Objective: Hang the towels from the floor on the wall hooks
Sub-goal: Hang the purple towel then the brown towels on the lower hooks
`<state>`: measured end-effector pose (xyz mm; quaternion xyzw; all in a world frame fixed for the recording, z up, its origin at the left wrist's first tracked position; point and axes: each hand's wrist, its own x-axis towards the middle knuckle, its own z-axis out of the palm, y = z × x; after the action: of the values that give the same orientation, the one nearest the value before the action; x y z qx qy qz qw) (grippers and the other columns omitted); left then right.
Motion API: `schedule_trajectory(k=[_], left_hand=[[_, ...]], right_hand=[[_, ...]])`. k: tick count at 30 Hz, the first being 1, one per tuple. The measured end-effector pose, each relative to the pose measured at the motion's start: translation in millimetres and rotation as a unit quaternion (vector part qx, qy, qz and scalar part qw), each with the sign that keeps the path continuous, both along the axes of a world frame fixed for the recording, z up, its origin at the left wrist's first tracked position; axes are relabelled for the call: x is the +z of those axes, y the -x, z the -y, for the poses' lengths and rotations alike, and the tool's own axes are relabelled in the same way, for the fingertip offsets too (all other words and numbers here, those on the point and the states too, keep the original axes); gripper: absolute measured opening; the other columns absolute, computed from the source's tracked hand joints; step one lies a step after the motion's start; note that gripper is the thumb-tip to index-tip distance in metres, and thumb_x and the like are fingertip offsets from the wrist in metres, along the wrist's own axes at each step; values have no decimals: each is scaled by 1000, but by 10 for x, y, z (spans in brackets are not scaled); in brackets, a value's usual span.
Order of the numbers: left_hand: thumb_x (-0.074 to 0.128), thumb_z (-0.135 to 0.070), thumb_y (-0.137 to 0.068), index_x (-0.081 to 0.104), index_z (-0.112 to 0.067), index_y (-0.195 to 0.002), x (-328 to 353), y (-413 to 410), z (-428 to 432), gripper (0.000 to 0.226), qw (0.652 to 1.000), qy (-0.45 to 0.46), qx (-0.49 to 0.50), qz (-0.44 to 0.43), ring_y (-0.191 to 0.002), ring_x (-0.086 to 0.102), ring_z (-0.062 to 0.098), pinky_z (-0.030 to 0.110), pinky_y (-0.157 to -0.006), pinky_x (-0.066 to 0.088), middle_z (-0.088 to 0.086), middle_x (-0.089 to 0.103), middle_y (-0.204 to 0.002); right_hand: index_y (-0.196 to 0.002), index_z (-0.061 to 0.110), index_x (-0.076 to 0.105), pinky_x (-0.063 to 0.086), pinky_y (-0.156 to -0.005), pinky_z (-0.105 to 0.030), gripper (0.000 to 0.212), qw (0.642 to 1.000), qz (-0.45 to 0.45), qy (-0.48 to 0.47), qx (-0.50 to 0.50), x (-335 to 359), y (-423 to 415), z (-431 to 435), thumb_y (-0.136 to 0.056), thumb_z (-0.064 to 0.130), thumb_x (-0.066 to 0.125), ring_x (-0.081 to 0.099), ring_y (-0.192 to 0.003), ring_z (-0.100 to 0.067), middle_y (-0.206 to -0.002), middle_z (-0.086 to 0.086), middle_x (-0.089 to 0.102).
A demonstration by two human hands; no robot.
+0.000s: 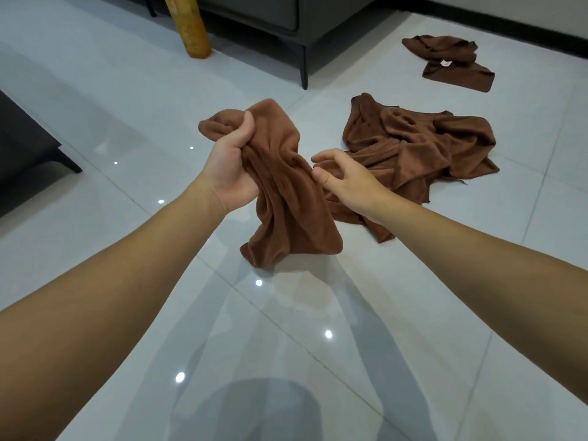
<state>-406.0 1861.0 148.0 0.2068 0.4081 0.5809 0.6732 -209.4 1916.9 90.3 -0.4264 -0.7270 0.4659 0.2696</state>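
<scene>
My left hand (230, 168) grips a bunched brown towel (286, 205) near its top, and the cloth hangs down above the floor. My right hand (342, 176) hovers just right of that towel with its fingers loosely curled and nothing in them. A larger crumpled brown towel (423, 148) lies on the floor behind my right hand. A third brown towel (451, 62) with a small white label lies farther back on the right. No wall hooks are in view.
The floor is glossy white tile (286, 329). A dark grey sofa on thin black legs (286, 23) stands at the back, with a yellow post (191, 27) beside it. A dark low piece of furniture (25, 148) sits at the left edge.
</scene>
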Motion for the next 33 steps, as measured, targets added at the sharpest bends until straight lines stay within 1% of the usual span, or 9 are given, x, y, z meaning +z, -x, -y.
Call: schedule_trajectory(k=[2,4,6,10,14,18,21,27,33], left_hand=[[46,-44,-98,58,-6,-126,1,-2,0,49,1000,-14,-7,-11,-117,60,29,41,-103,47,14,62,-126],[51,-44,-95,60,-8,-123,-15,15,-3,46,999,-30,-13,-12,-123,55,31,43,-108,41,14,57,-129],[56,-44,-92,62,-10,-119,-23,45,-4,44,998,-33,-28,-36,-123,56,30,42,-105,45,12,59,-127],[66,-28,-87,64,-7,-117,-91,118,-26,37,957,-23,-116,-266,-107,67,21,31,-90,54,10,69,-114],[88,-29,-67,69,-11,-113,-241,128,-18,54,901,7,-182,-393,-104,68,15,32,-97,50,3,73,-109],[62,-22,-93,65,-6,-119,-238,14,-3,31,908,17,-267,-322,-111,65,19,30,-98,49,8,70,-115],[54,-20,-97,66,-9,-109,-180,-38,13,21,951,29,-206,-227,-100,69,17,24,-83,55,5,73,-103],[54,-24,-98,67,-13,-102,-152,-92,-24,18,982,49,-88,-158,-94,71,17,26,-76,56,5,74,-99],[55,-31,-98,61,-5,-124,-152,-89,-57,37,996,46,-14,-77,-107,67,24,33,-87,56,14,68,-119]], right_hand=[[-114,26,62,50,-90,-25,21,999,11,1,30,-19,2,1,-95,34,60,63,-102,-6,-111,10,65],[-94,24,67,50,-81,-23,8,998,18,5,60,-20,9,41,-96,26,60,62,-85,-3,-90,13,68],[-77,22,64,44,-69,-16,20,999,-3,13,51,-9,40,74,-97,22,58,53,-66,1,-67,18,61],[-72,20,59,41,-62,-18,29,997,-59,15,-41,100,65,65,-99,29,54,48,-60,-1,-61,15,54],[-65,21,55,39,-58,-19,36,996,-58,6,-72,148,52,39,-98,34,55,46,-56,-2,-57,14,50],[-65,13,51,38,-63,-25,41,994,-44,-23,-98,158,81,32,-97,38,56,42,-60,-6,-61,7,44],[-76,0,57,41,-67,-27,45,992,-30,-38,-113,161,64,-11,-96,40,56,48,-66,-11,-69,-2,51],[-92,19,56,41,-73,-18,23,985,-3,-64,-162,103,36,-38,-91,42,63,53,-83,-10,-92,2,58],[-76,18,53,47,-65,-30,44,980,-4,103,-168,136,54,-5,-88,59,57,54,-68,-15,-74,1,57]])
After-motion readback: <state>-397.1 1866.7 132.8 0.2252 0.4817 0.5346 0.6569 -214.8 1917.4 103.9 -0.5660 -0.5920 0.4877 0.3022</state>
